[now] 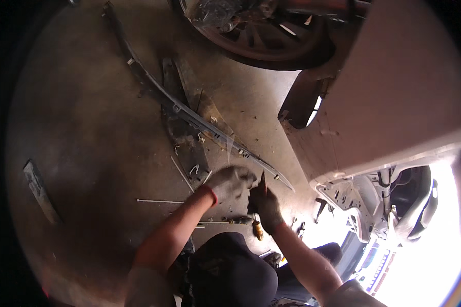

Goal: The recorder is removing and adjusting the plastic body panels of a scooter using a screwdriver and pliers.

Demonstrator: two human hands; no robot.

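My left hand (231, 184), in a pale work glove with a red cuff, is close beside my right hand. Motion smears its fingers, so their grip is unclear. My gloved right hand (267, 206) is closed around a dark, narrow-pointed tool (263, 183) whose tip points away from me; its exact kind is not clear. Just beyond both hands lies a long, curved dark trim strip (187, 113) with clips along it. A screwdriver with a yellow handle (258, 231) lies by my right wrist, and a dark-handled tool (241, 220) lies next to it.
A car wheel (271, 56) is at the far side, and a light body panel (389, 97) rises on the right. Dark flat pieces (182, 125) lie under the strip. Thin rods (159, 201) and a flat bar (40, 190) are on the floor to the left.
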